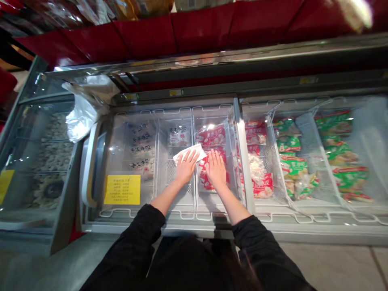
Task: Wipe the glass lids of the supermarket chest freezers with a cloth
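Observation:
My left hand point(186, 165) presses a folded white cloth point(198, 148) against the freezer's glass lid point(174, 186), its fingers over the cloth. To the right, my right hand point(216, 167) lies flat on the same lid with fingers stretched out and nothing in it. Beneath the glass, under and around my right hand, are red bags of frozen dumplings point(211, 134). A pale bag with black lettering point(178, 135) lies in the compartment behind the cloth. What the palm of my left hand covers is hidden.
A white lid handle point(91, 165) and yellow notice point(122, 189) are at left, with a crumpled plastic bag point(81, 111) behind. Green bags point(294, 165) fill compartments at right. A vertical lid frame point(241, 141) stands right of my hands. A red-fronted shelf point(200, 28) overhangs the back.

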`<state>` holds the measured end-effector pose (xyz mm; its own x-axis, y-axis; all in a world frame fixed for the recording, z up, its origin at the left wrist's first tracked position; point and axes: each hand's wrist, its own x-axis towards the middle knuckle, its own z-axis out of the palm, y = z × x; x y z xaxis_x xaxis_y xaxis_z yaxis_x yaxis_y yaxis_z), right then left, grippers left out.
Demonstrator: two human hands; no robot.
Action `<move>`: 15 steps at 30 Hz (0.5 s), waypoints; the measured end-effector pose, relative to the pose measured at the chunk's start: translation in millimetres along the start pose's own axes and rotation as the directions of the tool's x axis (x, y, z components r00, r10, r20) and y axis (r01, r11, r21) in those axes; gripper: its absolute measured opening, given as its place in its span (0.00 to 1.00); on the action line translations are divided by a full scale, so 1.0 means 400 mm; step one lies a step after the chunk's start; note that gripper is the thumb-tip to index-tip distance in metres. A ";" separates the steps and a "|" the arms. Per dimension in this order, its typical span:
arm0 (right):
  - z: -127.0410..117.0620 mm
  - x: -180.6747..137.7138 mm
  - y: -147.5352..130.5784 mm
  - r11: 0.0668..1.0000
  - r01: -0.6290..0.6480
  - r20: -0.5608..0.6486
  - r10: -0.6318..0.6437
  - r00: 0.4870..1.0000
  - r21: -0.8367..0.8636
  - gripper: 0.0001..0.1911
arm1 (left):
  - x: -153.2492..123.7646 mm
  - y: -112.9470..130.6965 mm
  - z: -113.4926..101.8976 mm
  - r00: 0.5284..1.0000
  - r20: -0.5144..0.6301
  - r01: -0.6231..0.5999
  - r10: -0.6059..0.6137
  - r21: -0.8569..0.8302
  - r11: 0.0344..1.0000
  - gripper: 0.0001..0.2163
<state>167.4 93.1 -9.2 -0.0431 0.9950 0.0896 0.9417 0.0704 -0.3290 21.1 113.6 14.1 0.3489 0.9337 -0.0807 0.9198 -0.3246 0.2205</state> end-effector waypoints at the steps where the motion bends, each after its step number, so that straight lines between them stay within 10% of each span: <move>1: 0.002 0.001 0.001 1.000 -0.004 -0.001 0.004 1.000 0.002 0.27 | 0.036 -0.007 -0.005 1.000 -0.005 -0.016 0.016 -0.004 1.000 0.20; 7: 0.008 -0.001 0.005 1.000 0.000 0.008 -0.001 1.000 0.013 0.27 | 0.231 -0.021 -0.021 0.999 -0.054 -0.008 0.005 -0.048 0.999 0.20; 15: -0.005 -0.021 0.038 0.995 -0.082 -0.081 0.087 0.993 0.065 0.29 | 0.083 0.041 -0.033 0.944 0.101 -0.308 0.315 -0.077 0.948 0.18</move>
<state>182.6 85.9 -13.0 0.0665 0.9884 0.1365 0.9186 -0.0072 -0.3952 45.3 141.3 27.6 0.6370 0.7637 -0.1046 0.7508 -0.5840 0.3087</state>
